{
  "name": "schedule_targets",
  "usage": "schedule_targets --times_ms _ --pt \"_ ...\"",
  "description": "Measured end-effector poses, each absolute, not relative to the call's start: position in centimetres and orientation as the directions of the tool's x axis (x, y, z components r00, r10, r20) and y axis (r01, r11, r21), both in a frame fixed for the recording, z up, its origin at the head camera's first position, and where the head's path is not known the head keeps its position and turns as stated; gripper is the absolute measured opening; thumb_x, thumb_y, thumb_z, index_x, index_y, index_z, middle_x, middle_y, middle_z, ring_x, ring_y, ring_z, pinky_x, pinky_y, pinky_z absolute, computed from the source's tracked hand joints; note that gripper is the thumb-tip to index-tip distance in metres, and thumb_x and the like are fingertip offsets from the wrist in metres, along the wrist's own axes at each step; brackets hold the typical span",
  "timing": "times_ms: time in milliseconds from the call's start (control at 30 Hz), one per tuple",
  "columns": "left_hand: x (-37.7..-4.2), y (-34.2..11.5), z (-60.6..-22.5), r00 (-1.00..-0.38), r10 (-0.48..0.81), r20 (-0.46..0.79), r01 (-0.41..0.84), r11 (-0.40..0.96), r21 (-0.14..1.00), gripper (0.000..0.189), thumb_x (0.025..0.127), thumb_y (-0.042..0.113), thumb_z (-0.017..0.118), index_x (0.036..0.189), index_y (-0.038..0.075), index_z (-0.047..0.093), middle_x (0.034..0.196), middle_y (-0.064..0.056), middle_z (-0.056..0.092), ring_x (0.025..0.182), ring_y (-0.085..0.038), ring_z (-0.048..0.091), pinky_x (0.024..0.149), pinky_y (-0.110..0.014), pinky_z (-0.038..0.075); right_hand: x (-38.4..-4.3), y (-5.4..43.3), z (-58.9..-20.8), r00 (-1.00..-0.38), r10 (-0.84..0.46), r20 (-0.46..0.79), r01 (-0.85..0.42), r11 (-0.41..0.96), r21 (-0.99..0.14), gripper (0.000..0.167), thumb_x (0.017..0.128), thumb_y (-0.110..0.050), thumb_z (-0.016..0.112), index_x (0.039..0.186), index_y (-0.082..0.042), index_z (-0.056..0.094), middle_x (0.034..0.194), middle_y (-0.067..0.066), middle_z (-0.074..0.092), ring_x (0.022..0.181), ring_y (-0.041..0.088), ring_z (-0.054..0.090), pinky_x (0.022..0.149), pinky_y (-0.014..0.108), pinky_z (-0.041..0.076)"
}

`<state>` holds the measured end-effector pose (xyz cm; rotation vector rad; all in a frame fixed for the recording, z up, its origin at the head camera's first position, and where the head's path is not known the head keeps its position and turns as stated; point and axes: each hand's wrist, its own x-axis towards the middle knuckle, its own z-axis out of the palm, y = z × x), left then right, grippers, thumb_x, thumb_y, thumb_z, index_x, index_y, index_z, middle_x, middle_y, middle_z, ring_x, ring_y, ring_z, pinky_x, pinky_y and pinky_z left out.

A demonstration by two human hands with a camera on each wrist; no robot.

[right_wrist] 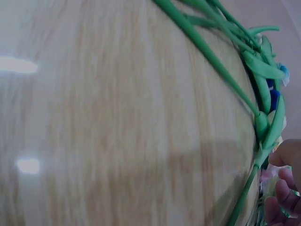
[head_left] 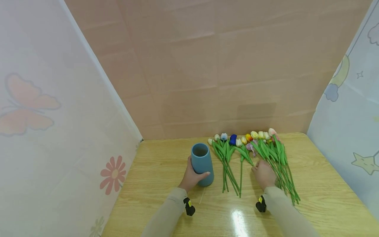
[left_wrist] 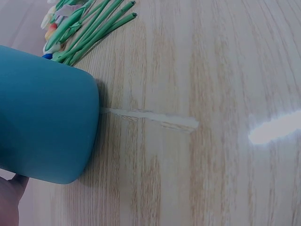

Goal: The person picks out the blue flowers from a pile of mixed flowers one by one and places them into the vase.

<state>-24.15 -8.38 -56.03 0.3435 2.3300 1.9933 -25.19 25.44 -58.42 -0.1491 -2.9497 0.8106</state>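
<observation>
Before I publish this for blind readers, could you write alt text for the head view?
A person's left hand has its fingers around a blue vase on a wooden table. The right hand is among multicoloured tulips lying right of the vase.

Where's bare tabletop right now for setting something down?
Bare tabletop lies left of the blue vase, out to the left edge; in front, between the two sleeves; and right of the tulips, toward the right edge. It's crowded just right of the vase, where tulips spread past the right hand.
</observation>
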Motion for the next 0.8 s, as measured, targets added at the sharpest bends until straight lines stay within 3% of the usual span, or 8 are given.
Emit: schedule_targets --times_ms 433,633,800 --pt "-24.7 -8.5 -56.9 -0.973 0.202 0.113 0.142 0.137 0.98 0.099 0.077 0.03 0.083 0.149 0.035 0.015 0.146 -0.002 0.037 0.132 -0.031 0.042 0.102 -0.06 0.038 -26.2 18.2 -57.0 -0.997 -0.047 0.061 -0.072 0.856 -0.512 0.012 0.096 -0.019 0.058 0.093 -0.009 0.054 0.06 0.001 0.05 0.045 0.013 0.042 0.04 0.026 0.032" --pt "-24.8 -8.5 -57.1 -0.971 0.203 0.129 0.16 0.144 0.977 0.099 0.076 0.034 0.083 0.149 0.036 0.016 0.146 -0.003 0.036 0.132 -0.033 0.042 0.101 -0.061 0.038 -26.0 14.7 -57.9 -0.989 -0.136 0.056 -0.145 0.851 -0.504 0.012 0.097 -0.019 0.059 0.093 -0.008 0.055 0.066 0.001 0.053 0.049 0.013 0.048 0.043 0.029 0.038" --pt "-24.8 -8.5 -57.2 -0.969 0.205 0.136 0.167 0.141 0.976 0.1 0.076 0.033 0.083 0.149 0.036 0.016 0.147 -0.003 0.036 0.133 -0.033 0.041 0.102 -0.061 0.038 -25.7 13.4 -58.7 -0.995 -0.094 0.025 -0.097 0.923 -0.372 0.031 0.096 -0.026 0.061 0.109 0.002 0.057 0.076 0.011 0.061 0.054 0.021 0.058 0.045 0.037 0.048"
